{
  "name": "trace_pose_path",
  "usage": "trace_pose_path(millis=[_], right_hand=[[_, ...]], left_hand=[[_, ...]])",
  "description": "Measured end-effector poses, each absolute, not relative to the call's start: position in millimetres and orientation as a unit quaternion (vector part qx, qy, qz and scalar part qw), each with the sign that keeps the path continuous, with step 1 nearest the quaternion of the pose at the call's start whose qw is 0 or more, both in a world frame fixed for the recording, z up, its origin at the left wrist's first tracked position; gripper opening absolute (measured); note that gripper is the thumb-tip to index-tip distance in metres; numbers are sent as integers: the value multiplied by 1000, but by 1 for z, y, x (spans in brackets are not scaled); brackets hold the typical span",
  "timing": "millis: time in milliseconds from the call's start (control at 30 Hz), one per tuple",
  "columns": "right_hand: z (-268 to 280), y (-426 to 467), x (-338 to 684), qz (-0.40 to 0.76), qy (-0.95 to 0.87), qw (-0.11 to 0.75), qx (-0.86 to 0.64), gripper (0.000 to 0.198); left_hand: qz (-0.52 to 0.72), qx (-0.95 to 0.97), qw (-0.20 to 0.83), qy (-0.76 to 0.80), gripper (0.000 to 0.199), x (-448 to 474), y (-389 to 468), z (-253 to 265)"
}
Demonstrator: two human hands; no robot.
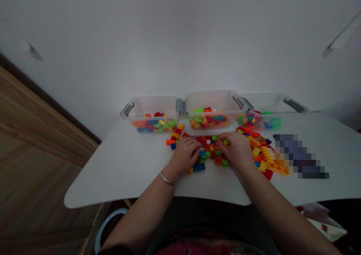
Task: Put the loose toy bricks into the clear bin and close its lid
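A loose pile of colourful toy building bricks [208, 148] lies on the white table in front of me. My left hand [186, 155], with a bracelet at the wrist, rests at the pile's left side, its fingers curled inward; what they hold, if anything, is hidden. At the right, my right hand [238, 149] has its thumb and fingers closed around a small yellow-green toy brick [226, 142]. Between the hands and nearer to me lie a blue brick [199, 167] and a green brick [225, 163].
Behind the pile stand three clear bins: the left bin [155, 104] and middle bin [210, 99] hold bricks, the right bin [267, 100] holds mixed coloured pieces. More bricks [265, 155] spread rightward, beside a blurred-out dark object [300, 155]. The white table [121, 172] meets a wall.
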State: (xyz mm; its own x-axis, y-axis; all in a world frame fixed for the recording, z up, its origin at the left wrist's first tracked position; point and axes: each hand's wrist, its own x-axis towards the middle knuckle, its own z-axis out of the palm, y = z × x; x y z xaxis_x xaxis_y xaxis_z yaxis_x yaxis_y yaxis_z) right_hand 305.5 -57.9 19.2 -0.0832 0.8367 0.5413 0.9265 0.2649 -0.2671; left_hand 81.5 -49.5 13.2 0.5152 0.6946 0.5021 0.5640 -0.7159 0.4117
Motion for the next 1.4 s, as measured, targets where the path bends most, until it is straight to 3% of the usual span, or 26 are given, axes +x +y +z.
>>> trace_pose_path(millis=[167, 467, 567, 833, 1200, 1400], right_hand=[[16, -54, 305, -76, -733, 236, -633, 17], [13, -42, 307, -89, -721, 185, -662, 24], [12, -40, 308, -84, -715, 205, -663, 23], [13, -64, 286, 0, -748, 365, -554, 22], [1, -82, 265, -111, -795, 378, -461, 18], [1, -77, 277, -130, -766, 298, -555, 24]], left_hand=[[335, 863, 99, 364, 19, 81, -50, 13], [330, 864, 105, 364, 18, 81, -48, 12], [327, 865, 104, 367, 18, 80, -49, 12], [337, 847, 129, 390, 20, 80, -48, 10], [336, 862, 119, 360, 14, 83, -50, 13], [405, 808, 112, 414, 12, 81, -47, 7]])
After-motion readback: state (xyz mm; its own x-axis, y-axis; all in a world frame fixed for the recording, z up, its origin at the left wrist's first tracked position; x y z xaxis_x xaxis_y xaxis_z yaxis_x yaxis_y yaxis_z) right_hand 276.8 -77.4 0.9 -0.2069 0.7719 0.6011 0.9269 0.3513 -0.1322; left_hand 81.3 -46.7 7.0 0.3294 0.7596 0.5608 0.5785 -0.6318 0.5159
